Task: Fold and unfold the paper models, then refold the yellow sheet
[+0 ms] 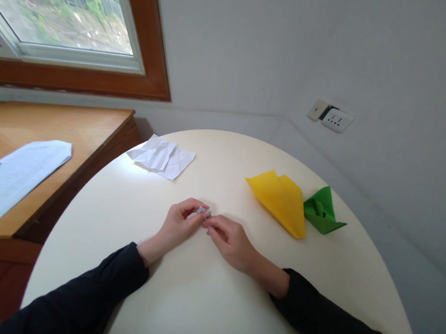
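left hand (177,224): rests on the round cream surface (207,297), fingers curled together and pinched on the left end of a small folded white paper piece (203,212).
right hand (229,240): rests on the surface just right of the left hand, fingers closed on the right end of the same paper piece; the fingertips of both hands meet there.
small paper piece: near the middle of the surface, held low between the two hands; its shape is too small to tell.
sleeves: both arms wear dark sleeves, coming in from the near edge.
creased white sheet (162,156): lies at the far left of the surface, well apart from the hands.
yellow folded paper (279,198): to the right of the hands, flat on the surface.
green folded paper (322,212): just right of the yellow one, touching it.
wooden desk (93,129): left of the surface, carrying a printed sheet (18,174).
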The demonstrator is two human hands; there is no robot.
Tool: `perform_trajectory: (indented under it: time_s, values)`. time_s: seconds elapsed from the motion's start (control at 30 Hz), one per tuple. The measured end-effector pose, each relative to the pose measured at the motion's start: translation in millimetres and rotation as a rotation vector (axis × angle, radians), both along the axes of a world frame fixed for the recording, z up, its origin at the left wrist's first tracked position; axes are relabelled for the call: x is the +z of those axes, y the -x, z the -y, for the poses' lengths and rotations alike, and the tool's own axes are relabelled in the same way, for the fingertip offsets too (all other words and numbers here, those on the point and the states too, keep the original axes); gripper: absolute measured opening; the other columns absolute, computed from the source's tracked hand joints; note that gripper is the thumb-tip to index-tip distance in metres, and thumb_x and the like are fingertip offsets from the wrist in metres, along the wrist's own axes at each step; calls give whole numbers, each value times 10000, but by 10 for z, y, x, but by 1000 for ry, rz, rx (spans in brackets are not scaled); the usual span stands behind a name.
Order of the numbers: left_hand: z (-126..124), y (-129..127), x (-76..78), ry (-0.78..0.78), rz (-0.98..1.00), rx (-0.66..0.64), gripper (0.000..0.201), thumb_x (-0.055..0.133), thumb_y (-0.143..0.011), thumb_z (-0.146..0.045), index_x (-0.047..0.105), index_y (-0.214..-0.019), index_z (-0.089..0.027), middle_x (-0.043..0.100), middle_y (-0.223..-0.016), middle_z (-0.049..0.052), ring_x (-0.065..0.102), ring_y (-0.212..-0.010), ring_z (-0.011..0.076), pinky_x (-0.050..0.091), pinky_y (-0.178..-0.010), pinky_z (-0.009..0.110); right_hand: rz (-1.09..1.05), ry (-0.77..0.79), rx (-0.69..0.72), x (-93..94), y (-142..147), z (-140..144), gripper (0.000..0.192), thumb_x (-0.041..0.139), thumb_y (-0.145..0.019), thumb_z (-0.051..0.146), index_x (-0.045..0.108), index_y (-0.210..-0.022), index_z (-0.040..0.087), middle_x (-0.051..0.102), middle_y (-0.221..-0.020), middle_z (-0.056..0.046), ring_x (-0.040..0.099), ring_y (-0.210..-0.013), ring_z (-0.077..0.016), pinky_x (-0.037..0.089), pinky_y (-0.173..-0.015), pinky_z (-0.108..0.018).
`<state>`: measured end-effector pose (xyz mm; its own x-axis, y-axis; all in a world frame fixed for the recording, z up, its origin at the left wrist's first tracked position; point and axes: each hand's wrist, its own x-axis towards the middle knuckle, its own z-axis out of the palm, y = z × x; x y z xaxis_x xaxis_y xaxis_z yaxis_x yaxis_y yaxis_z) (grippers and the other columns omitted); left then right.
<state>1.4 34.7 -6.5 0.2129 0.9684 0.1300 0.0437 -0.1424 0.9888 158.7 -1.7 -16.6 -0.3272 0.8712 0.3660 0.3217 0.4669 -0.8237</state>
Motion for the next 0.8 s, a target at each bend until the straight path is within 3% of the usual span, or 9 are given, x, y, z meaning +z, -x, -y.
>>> perform_trajectory:
  time_s: [0.13, 0.23, 0.47, 0.8]
  values:
    - [0, 31, -27, -20, -11, -56, 229, 689, -700, -311, 665, -844, -134, 681, -827, 72, 620, -772, 180, 480, -706, 282, -258, 248, 35, -66, -15, -41, 19, 465, -853, 211, 469, -837, 220, 602, -866, -12, 618, -855, -150, 549, -747, -323]
    - [-1, 49, -23, -46, 17, -82, 225, 653, -744, -341, 656, -842, -139, 678, -840, 71, 616, -782, 178, 474, -709, 279, -379, 331, 44, -74, -14, -40, 86, 482, -856, 241, 398, -843, 236, 606, -897, -5, 619, -905, -151, 551, -758, -343]
    - [11, 42, 23, -50, 13, -89, 236, 633, -762, -375, 625, -770, -139, 644, -713, 38, 568, -666, 138, 432, -600, 240, -378, 347, 31, -78, -16, -37, 195, 498, -856, 257, 415, -1032, 250, 636, -916, -21, 648, -875, -158, 549, -759, -366]
    - [8, 39, 18, -30, -10, -138, 234, 663, -743, -361, 611, -777, -135, 638, -748, 48, 587, -711, 148, 462, -662, 266, -395, 389, 29, -77, -38, -57, 154, 542, -826, 274, 540, -973, 227, 660, -898, -18, 659, -855, -158, 570, -709, -314]
